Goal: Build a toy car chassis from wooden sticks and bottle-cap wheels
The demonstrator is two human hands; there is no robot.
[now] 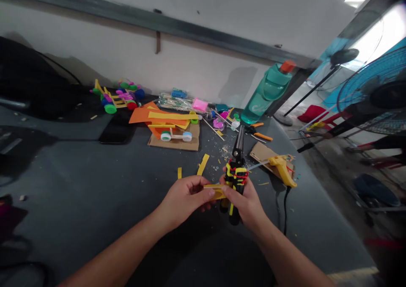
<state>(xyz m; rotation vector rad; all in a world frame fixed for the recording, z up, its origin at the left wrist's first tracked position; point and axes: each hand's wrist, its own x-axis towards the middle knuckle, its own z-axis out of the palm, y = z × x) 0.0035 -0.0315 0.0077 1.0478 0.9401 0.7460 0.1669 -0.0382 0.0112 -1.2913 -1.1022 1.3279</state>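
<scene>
My left hand [189, 197] pinches the left end of a small yellow strip [218, 192]. At the strip's right end are the fingers of my right hand [245, 198], which also holds black pliers [238, 153] with yellow and red on the handles, jaws pointing away. Beyond my hands, two yellow scraps [203, 164] lie on the dark table [111, 202]. A piece of cardboard [174, 144] bears a white stick with bottle-cap wheels [176, 136], beside orange sheets [141, 114] and a long yellow strip [171, 116].
A yellow glue gun [282, 170] rests on cardboard at the right, its cord running toward me. Behind stand a teal bottle [266, 94] and orange-handled cutters [262, 136]. Colourful wheeled models [116, 98] and a phone [118, 128] lie back left. A fan [377, 92] is beyond the table.
</scene>
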